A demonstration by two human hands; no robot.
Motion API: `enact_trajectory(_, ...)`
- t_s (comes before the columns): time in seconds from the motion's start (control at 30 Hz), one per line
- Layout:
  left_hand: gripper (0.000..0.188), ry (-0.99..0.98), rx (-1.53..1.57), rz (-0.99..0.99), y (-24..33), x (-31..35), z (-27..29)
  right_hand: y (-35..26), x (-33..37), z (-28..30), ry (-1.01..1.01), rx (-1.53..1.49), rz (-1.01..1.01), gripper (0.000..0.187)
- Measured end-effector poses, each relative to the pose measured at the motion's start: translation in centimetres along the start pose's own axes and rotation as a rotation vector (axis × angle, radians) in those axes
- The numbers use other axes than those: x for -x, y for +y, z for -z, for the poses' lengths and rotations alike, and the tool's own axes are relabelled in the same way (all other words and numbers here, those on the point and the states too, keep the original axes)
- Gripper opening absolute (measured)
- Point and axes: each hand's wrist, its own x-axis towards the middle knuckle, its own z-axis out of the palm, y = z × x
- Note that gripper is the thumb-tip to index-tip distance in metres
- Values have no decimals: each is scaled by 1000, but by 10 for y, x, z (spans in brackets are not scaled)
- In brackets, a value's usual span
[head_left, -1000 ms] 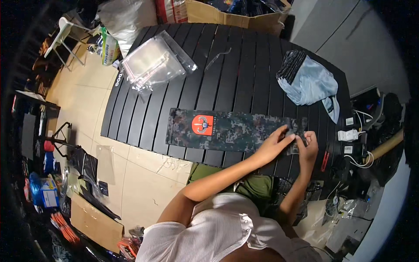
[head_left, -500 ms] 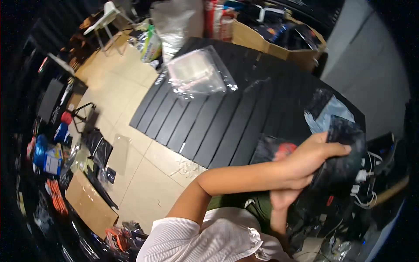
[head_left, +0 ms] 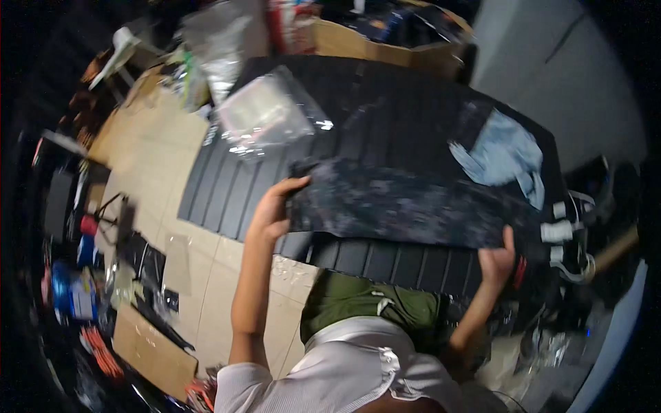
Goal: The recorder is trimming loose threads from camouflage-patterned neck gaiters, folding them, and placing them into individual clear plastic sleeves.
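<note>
1. The black slatted table [head_left: 406, 131] spreads beneath everything else here.
2. The camouflage cloth [head_left: 399, 206], blurred, stretches lengthwise between both hands over the table's near part; whether it touches the slats I cannot tell.
3. Clear plastic sleeves [head_left: 265, 113] lie on the table's far left.
4. A light-blue bag [head_left: 509, 148] sits crumpled on the right, near the cloth.
5. The left hand [head_left: 267, 213] grips the cloth's left end.
6. The right hand [head_left: 497, 263] is at its lower right edge, thumb raised; blur hides whether it pinches.
</note>
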Motion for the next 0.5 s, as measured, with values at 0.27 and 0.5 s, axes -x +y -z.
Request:
enact_trajectory(0.27,39,-28,-294,-61,-28,-32,53,-8,23,-23,298,-806,-400,37)
enact_trajectory(0.5,37,263,-739,-457,-46,-33,83,-10,25,-13,328,-731,-424,35)
